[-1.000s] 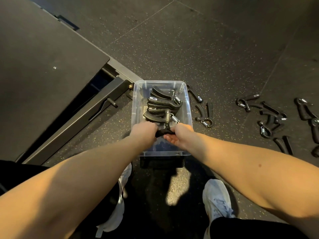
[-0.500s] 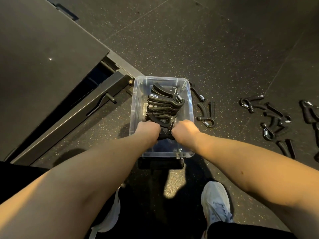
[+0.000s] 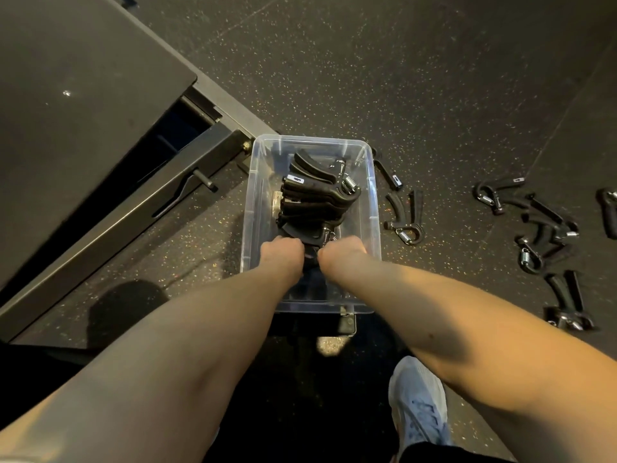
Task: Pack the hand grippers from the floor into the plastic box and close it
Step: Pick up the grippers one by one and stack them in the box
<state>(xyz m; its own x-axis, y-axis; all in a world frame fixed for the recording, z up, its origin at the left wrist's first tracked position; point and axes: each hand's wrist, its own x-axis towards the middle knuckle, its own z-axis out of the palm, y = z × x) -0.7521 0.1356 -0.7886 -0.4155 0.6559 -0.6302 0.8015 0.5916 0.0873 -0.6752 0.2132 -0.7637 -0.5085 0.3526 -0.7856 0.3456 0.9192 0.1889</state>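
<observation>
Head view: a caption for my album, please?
Left hand and right hand hold a hand gripper inside the plastic box; loose grippers lie on the floor.

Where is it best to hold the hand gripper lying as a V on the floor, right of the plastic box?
Likely around both handles of the hand gripper, coming from above. It lies flat, its handles forming a narrow V that points away from the person, so one hand can span both; the spring end is small.
</observation>
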